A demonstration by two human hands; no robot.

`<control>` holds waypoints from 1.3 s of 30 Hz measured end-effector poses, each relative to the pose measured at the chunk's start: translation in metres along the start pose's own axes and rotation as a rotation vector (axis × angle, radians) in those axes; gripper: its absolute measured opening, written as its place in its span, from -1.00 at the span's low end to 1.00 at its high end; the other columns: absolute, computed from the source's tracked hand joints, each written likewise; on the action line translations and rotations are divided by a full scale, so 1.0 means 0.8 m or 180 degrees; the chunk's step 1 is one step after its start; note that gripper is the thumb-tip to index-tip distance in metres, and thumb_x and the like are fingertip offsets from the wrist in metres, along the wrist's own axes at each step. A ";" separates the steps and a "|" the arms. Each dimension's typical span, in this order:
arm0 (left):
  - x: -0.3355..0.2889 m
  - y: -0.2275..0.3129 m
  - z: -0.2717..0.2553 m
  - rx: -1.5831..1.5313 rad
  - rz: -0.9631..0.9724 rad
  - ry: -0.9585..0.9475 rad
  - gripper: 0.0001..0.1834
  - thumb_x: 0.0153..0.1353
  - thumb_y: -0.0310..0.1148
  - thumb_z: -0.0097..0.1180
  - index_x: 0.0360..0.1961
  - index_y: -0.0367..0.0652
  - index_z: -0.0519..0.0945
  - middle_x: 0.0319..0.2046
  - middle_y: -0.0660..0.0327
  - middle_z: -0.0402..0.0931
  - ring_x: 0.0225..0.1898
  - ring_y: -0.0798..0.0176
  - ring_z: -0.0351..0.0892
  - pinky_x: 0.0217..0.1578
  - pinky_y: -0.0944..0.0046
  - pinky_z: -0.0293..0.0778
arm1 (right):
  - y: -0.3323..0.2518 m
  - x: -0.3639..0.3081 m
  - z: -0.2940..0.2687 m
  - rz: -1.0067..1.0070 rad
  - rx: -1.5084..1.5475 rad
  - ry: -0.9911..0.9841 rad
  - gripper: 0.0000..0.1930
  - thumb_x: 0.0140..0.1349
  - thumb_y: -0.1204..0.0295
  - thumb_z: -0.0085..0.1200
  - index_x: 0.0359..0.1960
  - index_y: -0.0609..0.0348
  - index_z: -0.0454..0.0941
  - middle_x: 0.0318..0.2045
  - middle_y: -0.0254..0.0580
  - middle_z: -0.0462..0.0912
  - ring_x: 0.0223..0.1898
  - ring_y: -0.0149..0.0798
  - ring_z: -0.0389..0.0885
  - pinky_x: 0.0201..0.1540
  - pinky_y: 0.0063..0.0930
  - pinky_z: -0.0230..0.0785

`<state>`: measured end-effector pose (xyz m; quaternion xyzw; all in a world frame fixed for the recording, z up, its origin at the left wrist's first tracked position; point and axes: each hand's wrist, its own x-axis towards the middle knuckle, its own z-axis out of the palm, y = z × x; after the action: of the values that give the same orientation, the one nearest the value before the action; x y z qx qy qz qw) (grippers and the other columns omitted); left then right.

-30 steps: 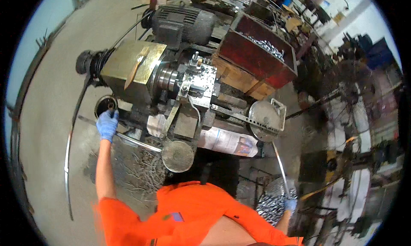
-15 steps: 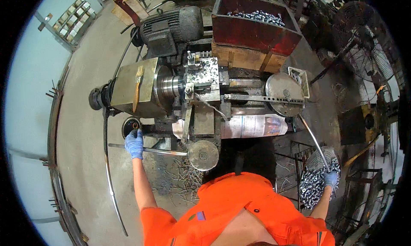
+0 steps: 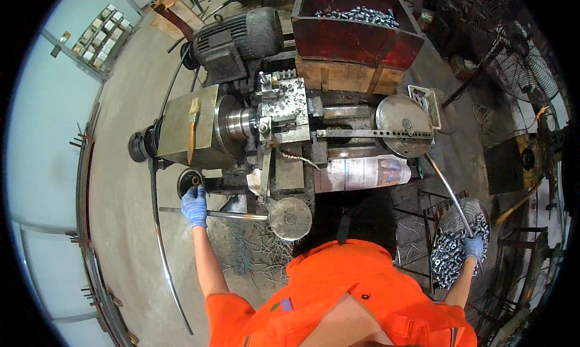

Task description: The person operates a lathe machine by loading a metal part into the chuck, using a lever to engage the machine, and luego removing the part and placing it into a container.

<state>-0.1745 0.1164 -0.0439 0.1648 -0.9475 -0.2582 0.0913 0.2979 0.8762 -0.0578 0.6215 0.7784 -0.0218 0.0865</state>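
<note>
My left hand (image 3: 194, 208), in a blue knit glove, has its fingers drawn together at the lower edge of a round black dish (image 3: 183, 184). A small brass-coloured ring shows just above the fingertips; whether they grip it or the dish is hidden. Close by, a straight metal bar (image 3: 238, 216) runs from the hand to a round metal disc (image 3: 290, 220). My right hand (image 3: 473, 248), gloved alike, is closed around the lower end of a long metal lever (image 3: 447, 190). That lever slopes down from a larger round disc (image 3: 403, 124), over a mesh basket of shiny metal parts (image 3: 450, 261).
A lathe-like machine with a metal block (image 3: 290, 102) and spindle (image 3: 238, 124) stands ahead. A brush (image 3: 192, 132) lies on its housing. Behind are a motor (image 3: 238, 38) and a red bin (image 3: 356, 42) of metal parts. Newspaper (image 3: 362, 173) covers the near side; a fan (image 3: 519, 63) stands right.
The whole view has shifted slightly. Both hands keep their places, the left at the black dish and the right on the lever.
</note>
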 end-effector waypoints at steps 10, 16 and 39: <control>-0.001 0.003 -0.004 0.0125 -0.0012 -0.0011 -0.65 0.11 -0.10 0.11 -0.25 -0.14 0.65 -0.33 0.03 0.60 -0.28 0.04 0.62 -0.22 0.18 0.46 | 0.010 -0.001 0.016 -0.0184 -0.0229 0.0396 -0.54 -0.09 0.04 0.18 -0.38 0.25 0.58 -0.35 0.15 0.60 -0.24 0.13 0.57 -0.14 -0.16 0.40; 0.002 -0.002 0.001 0.0098 0.0005 0.0000 -0.65 0.11 -0.10 0.11 -0.25 -0.15 0.65 -0.32 0.04 0.60 -0.27 0.03 0.62 -0.21 0.19 0.46 | 0.015 -0.002 0.019 -0.0187 -0.0104 0.0367 -0.59 -0.10 0.12 0.21 -0.35 0.23 0.58 -0.31 0.14 0.60 -0.22 0.11 0.57 -0.14 -0.16 0.41; 0.004 -0.012 0.005 -0.0040 0.0021 -0.0042 -0.64 0.12 -0.09 0.10 -0.25 -0.16 0.64 -0.34 0.05 0.62 -0.30 0.09 0.63 -0.24 0.20 0.46 | 0.005 -0.019 0.021 -0.0076 0.0056 0.0525 -0.64 -0.19 0.12 0.21 -0.47 0.17 0.63 -0.46 0.12 0.62 -0.36 0.13 0.60 -0.25 -0.16 0.44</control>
<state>-0.1762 0.1093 -0.0520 0.1595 -0.9470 -0.2650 0.0869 0.3071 0.8600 -0.0714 0.6126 0.7899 0.0216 0.0163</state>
